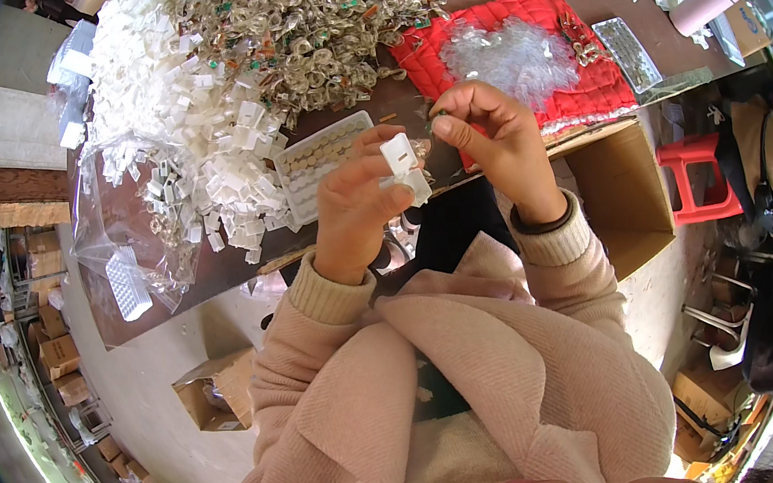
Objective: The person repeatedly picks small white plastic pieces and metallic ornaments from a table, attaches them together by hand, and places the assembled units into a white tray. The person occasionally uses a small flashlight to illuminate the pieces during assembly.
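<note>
Your coat (507,362) is nearest; steady the white box (395,150) your left hand (354,199) pinches, and handle lightly the small greenish piece (439,113) your right hand (507,147) pinches.

Left hand (349,205) curled, right hand (507,142) slightly higher, thumb and forefinger pinched
</note>
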`<action>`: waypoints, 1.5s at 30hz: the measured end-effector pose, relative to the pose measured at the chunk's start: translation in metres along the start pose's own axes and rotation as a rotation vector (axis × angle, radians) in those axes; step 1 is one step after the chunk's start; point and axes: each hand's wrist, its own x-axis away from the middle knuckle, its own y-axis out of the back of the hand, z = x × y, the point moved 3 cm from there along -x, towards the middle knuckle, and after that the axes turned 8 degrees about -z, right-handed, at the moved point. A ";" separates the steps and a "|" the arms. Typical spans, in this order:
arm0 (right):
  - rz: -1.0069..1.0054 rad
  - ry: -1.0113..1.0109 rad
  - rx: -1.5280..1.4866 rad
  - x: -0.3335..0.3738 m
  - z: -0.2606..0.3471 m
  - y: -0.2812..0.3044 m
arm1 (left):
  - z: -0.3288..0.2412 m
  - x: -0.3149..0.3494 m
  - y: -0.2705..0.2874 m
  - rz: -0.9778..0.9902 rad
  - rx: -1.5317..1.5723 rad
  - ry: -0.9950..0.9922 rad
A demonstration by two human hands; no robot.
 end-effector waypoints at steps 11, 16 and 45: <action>-0.040 0.207 0.071 -0.010 0.000 -0.007 | 0.002 0.003 -0.002 -0.044 0.080 0.114; -0.129 0.266 0.170 -0.012 -0.010 -0.002 | 0.007 0.009 0.001 0.075 0.028 0.197; -0.174 0.069 -0.191 0.015 -0.005 -0.033 | 0.015 0.033 0.002 -0.249 0.129 0.265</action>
